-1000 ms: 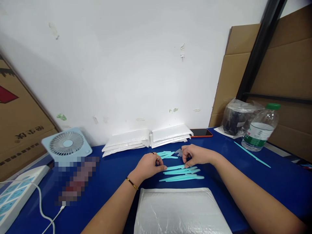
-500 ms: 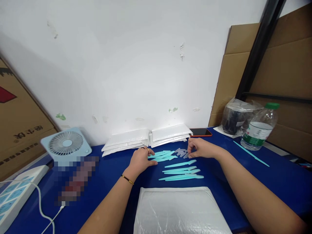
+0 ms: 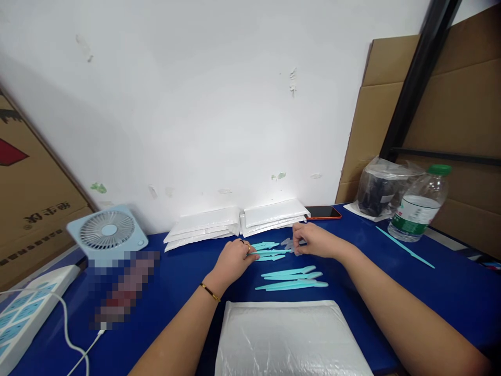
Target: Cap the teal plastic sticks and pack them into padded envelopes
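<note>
My left hand (image 3: 238, 259) is closed in a pinch on a teal eyebrow razor (image 3: 270, 252), which points right over a small pile of similar razors (image 3: 272, 258). My right hand (image 3: 309, 240) is closed, with thumb and fingertips together at the right end of that razor. A clear blade cap partly shows at these fingertips, but what they grip is mostly hidden. Several clear caps (image 3: 287, 243) lie just left of the right fingers. Nearer me, several teal razors (image 3: 291, 285) form a row, their wide ends to the right.
A silver padded envelope (image 3: 289, 339) lies in front of me. White padded envelopes (image 3: 203, 227) and a phone (image 3: 324, 212) are by the wall. To the right are a single razor (image 3: 405, 247), a bottle (image 3: 417, 211) and a bagged cup (image 3: 373, 190). Left: fan (image 3: 109, 230), power strip (image 3: 31, 313).
My left hand has moved slightly right and now pinches a razor. My right hand has shifted left towards its end. The separate razor above the near row no longer lies apart there.
</note>
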Demonstrator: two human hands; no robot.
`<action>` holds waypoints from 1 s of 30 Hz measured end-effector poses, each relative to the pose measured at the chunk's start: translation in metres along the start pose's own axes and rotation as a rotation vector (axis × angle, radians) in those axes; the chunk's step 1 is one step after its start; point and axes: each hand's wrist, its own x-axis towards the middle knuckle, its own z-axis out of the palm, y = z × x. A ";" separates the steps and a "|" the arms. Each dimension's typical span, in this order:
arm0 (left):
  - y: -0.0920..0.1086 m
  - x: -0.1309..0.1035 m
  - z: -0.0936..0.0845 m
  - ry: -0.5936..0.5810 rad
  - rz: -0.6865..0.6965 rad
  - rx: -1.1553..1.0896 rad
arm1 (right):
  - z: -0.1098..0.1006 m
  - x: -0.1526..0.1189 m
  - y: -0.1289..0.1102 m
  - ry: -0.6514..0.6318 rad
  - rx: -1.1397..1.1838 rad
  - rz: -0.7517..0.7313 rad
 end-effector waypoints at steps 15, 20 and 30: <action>0.023 -0.005 0.005 -0.050 0.055 -0.055 | 0.004 -0.009 -0.007 -0.229 0.135 -0.059; 0.007 -0.002 -0.004 0.003 -0.047 0.019 | -0.007 -0.008 -0.002 -0.038 0.041 -0.005; 0.024 -0.008 0.001 -0.039 0.031 -0.125 | -0.010 -0.023 0.000 -0.373 0.110 0.071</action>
